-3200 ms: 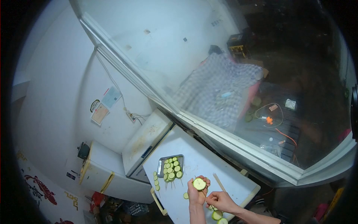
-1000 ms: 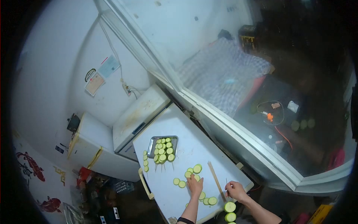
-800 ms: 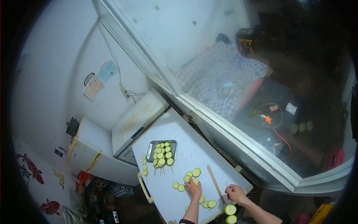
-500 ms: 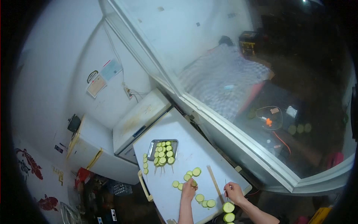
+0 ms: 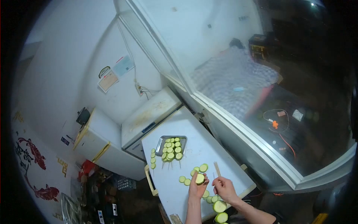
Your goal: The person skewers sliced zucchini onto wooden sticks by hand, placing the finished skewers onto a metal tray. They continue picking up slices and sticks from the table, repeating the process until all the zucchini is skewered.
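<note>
My left hand has its fingers closed around a round green-edged slice, its pale face turned up. Just to the right, my right hand pinches a thin stick that points towards the slice without visibly touching it. Beyond the right hand lies a bundle of sticks, partly covered by it. Several loose slices surround my left hand on the white table. Larger slices sit by the near edge, below my right hand.
A metal tray holds several rows of skewered slices. Another skewer of slices lies left of it. A white chest-like appliance adjoins the table's far-left side. A framed glass partition runs along the right.
My left hand has turned to show the slice's face. My right hand has moved left, closer to it, and now covers part of the stick bundle. The camera view has shifted.
</note>
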Demonstrator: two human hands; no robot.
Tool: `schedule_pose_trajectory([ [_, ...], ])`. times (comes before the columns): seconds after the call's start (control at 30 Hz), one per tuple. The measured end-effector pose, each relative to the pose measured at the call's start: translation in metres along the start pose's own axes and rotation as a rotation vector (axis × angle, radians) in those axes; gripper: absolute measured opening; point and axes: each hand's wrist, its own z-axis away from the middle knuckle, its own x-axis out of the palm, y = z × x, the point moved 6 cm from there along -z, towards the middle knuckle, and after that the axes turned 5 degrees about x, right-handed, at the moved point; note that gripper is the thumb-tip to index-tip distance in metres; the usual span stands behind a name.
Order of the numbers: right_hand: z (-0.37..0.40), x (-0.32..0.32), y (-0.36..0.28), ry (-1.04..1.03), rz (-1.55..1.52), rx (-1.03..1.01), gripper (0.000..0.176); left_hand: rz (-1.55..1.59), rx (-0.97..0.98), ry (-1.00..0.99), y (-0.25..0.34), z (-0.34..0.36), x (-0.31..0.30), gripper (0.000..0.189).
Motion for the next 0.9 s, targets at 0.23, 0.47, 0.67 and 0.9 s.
schedule_pose_trajectory([
  [0.23, 0.014, 0.020, 0.016, -0.042, 0.158, 0.031, 0.029, 0.283, -0.171, -0.013, -0.026, -0.006, 0.012, 0.070],
  [0.47, 0.011, 0.021, 0.009, -0.025, 0.278, 0.009, 0.025, 0.151, -0.133, 0.040, -0.022, 0.001, 0.024, 0.054],
  [0.67, 0.006, 0.024, 0.008, -0.015, 0.376, -0.002, 0.028, 0.160, -0.215, 0.007, -0.022, -0.009, 0.020, 0.042],
  [0.9, 0.002, 0.023, 0.009, -0.019, 0.327, -0.022, 0.023, 0.112, -0.175, 0.052, -0.020, -0.011, 0.026, 0.037],
])
